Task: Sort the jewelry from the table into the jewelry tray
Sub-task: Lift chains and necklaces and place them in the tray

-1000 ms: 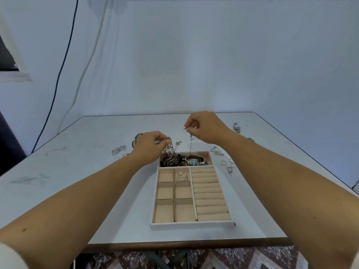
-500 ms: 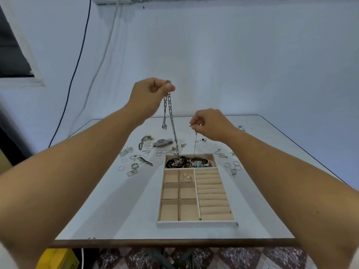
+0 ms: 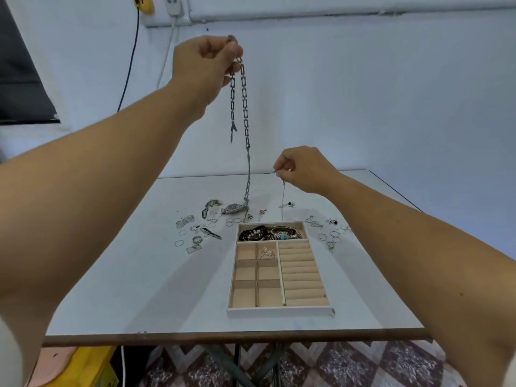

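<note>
My left hand (image 3: pixel 208 61) is raised high and pinches a long silver chain necklace (image 3: pixel 245 107) that hangs straight down, its lower end just behind the tray's back edge. My right hand (image 3: pixel 303 170) is lower, above the table behind the tray, pinching a thin silver chain (image 3: pixel 283 191) that dangles toward the table. The beige jewelry tray (image 3: pixel 280 311) lies on the white table (image 3: pixel 139 289). Its back compartment holds a dark heap of bracelets (image 3: pixel 269 233). One small square compartment holds a small pearly piece (image 3: pixel 267 252). The ring rolls on the right are bare.
Loose jewelry lies left of the tray: a watch (image 3: pixel 234 208), leaf-shaped pieces (image 3: pixel 184 221), several rings (image 3: pixel 196 239). More rings and earrings (image 3: pixel 332 236) lie to the tray's right. A yellow box (image 3: pixel 83 367) sits on the floor under the table's front-left edge.
My left hand has risen from the tray's back compartment to well above the table, drawing the long chain out and up. My right hand has stayed at about the same height with the thin chain.
</note>
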